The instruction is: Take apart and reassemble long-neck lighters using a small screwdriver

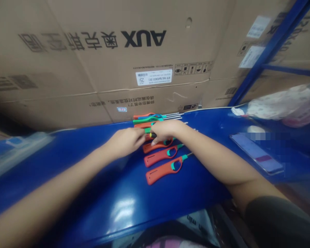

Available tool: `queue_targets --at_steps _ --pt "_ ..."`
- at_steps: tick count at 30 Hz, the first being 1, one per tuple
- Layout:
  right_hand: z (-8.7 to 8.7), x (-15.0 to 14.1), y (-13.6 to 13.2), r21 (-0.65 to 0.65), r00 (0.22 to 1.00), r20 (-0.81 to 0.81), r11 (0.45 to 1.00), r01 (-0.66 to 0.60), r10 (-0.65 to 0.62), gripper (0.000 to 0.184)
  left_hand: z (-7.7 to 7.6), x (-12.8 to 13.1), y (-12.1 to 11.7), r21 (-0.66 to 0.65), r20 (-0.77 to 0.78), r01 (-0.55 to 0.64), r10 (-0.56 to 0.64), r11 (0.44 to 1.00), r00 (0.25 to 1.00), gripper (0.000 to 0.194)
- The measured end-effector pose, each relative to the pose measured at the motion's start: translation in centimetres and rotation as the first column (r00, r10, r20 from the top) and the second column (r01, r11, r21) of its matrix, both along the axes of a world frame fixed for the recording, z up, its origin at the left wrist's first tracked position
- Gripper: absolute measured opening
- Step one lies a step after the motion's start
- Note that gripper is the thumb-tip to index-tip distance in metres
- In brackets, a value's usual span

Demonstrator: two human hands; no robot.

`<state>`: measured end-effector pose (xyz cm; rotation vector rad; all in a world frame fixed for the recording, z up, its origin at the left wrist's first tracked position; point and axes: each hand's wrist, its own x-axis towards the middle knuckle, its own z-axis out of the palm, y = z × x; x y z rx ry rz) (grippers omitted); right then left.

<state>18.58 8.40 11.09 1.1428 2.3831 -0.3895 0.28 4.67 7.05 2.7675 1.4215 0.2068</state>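
Bending over a row of long-nosed plastic lighters with metal rods (157, 158) on the shiny blue tabletop (93, 198), the person is bringing both hands together above its middle. The right hand's (167, 129) fingers appear to be curling around a small black-and-yellow object (153, 135); the left hand (126, 140) is bunching its fingers beside a green plastic handle (147, 131), though whether they are gripping it cannot be told.

Working well here is probably meaning keeping that handle steady from the left, making small movements with the right, and keeping both wrists from nudging the neighbours.

At least eight handles are showing: six orange or red and two green. A sliver of blue at the far end may be belonging to another, and the hands are hiding part of the row. One rectangular smartphone (255, 153) is lying to the right.
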Motion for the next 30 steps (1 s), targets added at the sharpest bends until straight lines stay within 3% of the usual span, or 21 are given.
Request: queue_targets --at_steps 4,7,13,21,30 --pt "-0.1 0.1 0.2 -0.017 1.000 -0.009 1.000 0.012 -0.012 0.049 0.5 -3.4 1.8 -0.030 0.153 -0.053 0.057 0.998 0.987 0.030" --pt "-0.2 0.2 0.2 -0.026 1.000 -0.010 0.999 0.026 -0.026 0.048 -0.7 -7.1 3.4 -0.095 0.266 -0.121 0.142 0.988 0.954 0.024" --pt "-0.4 0.3 0.4 -0.057 0.999 -0.031 0.998 0.039 -0.041 0.048 -3.2 -11.9 4.7 -0.113 0.270 -0.237 0.260 0.965 0.927 0.030" --pt "-0.7 0.4 0.7 -0.072 0.998 -0.046 0.996 0.046 -0.049 0.053 -4.9 -12.2 4.7 -0.149 0.302 -0.299 0.331 0.943 0.894 0.034" --pt "-0.5 0.4 0.8 -0.064 0.998 -0.051 0.998 0.026 -0.029 0.048 -3.7 -10.0 3.3 -0.022 0.335 -0.312 0.301 0.950 0.893 0.027"
